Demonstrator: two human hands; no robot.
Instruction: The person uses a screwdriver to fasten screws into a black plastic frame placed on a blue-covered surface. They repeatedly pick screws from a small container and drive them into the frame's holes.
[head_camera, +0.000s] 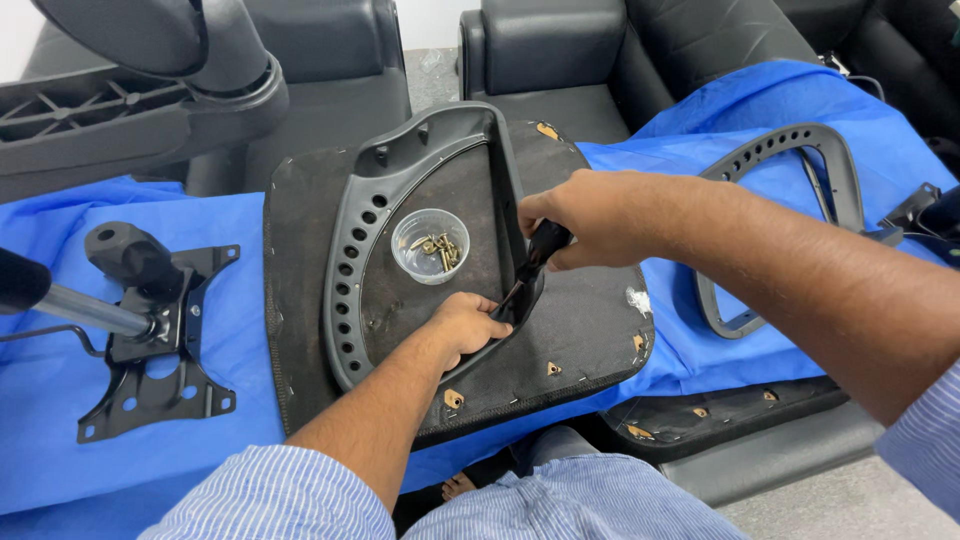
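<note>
An upturned chair seat (590, 330) with a dark fabric underside lies on a blue sheet. A grey plastic armrest frame (350, 240) with a row of holes rests on it. My right hand (590, 215) grips the black handle of a screwdriver (535, 262), its shaft pointing down at the frame's inner edge. My left hand (470, 325) presses on that edge beside the screwdriver tip, fingers curled on the frame. A clear plastic cup (431, 245) with several brass screws stands inside the frame's opening.
A black metal chair mechanism (150, 340) with a gas cylinder lies at left on the blue sheet (60, 430). A second grey armrest frame (790, 160) lies at right. A chair base (120, 110) and black armchairs stand behind. Another seat pad (730, 420) sits below right.
</note>
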